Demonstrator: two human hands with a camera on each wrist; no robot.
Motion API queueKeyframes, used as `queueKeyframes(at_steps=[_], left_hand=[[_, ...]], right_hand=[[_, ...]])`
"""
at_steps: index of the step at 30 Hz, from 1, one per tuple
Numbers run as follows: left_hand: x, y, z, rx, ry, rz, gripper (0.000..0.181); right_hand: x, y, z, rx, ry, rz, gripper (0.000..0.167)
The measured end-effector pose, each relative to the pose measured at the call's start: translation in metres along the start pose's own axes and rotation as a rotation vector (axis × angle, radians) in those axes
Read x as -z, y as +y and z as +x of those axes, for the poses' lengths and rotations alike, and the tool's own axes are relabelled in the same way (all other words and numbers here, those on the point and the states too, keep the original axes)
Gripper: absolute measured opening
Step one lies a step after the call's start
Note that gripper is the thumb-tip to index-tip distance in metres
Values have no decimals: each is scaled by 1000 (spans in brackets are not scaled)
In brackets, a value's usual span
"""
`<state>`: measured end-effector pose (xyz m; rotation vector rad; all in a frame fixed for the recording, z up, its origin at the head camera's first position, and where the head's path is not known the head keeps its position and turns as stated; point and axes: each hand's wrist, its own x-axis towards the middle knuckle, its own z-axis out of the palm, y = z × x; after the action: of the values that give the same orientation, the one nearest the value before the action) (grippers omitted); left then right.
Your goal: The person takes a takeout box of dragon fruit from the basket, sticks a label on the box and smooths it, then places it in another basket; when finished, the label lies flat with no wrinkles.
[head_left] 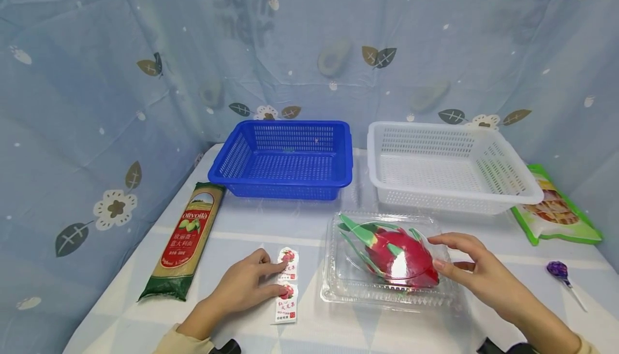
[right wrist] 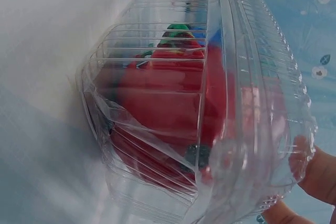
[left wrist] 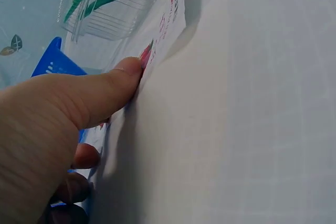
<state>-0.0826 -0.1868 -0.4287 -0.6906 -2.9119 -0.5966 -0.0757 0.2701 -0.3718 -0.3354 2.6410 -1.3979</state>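
Observation:
A clear plastic clamshell box [head_left: 333,281] stands on the table with a red, green-leaved dragon fruit [head_left: 401,254] inside; the fruit also shows through the ribbed plastic in the right wrist view. My right hand [head_left: 483,273] rests at the box's right side, thumb and forefinger spread against the lid. To the left of the box lies a strip of two white labels [head_left: 286,311] printed with red fruit. My left hand [head_left: 244,284] presses on it, forefinger on the upper label and thumb on the lower. In the left wrist view the strip's near end rises off the table.
Behind stand a blue basket [head_left: 280,190] and a white basket [head_left: 435,195]. A spaghetti packet [head_left: 186,241] lies far left. On the right are a green-edged food bag [head_left: 556,209] and a purple-wrapped lollipop [head_left: 558,271]. Patterned blue cloth [head_left: 309,48] surrounds the table.

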Motion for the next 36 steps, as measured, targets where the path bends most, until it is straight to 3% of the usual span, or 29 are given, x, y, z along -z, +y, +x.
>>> queueKeyframes(at_steps=[5,11,15,17,19,24,27,30,36], left_hand=[[-4,-4,-2,-47,69,23,52],[-10,-4,-3,-129,145,26,45],[-13,2,-5,-143,161,20,46],[-14,7,-7,-147,169,24,46],[-15,11,-10,-155,176,28,46],[-18,21,-16,-157,168,28,43],[-20,24,-18,-151,161,14,38],[-22,25,-17,-160,172,-14,33],[-25,28,-16,-185,211,-113,24]], right_hand=[[-2,-2,-2,-39,26,-13,43],[-5,-13,-17,20,171,-148,36],[-6,-19,-37,41,192,-152,31],[-8,-18,-46,32,123,-83,28],[-12,-13,-54,79,7,11,26],[-41,-4,-57,144,-447,373,29],[-70,-7,-51,131,-640,560,27],[-97,-12,-47,88,-726,652,23],[-122,-25,-38,31,-766,648,27]])
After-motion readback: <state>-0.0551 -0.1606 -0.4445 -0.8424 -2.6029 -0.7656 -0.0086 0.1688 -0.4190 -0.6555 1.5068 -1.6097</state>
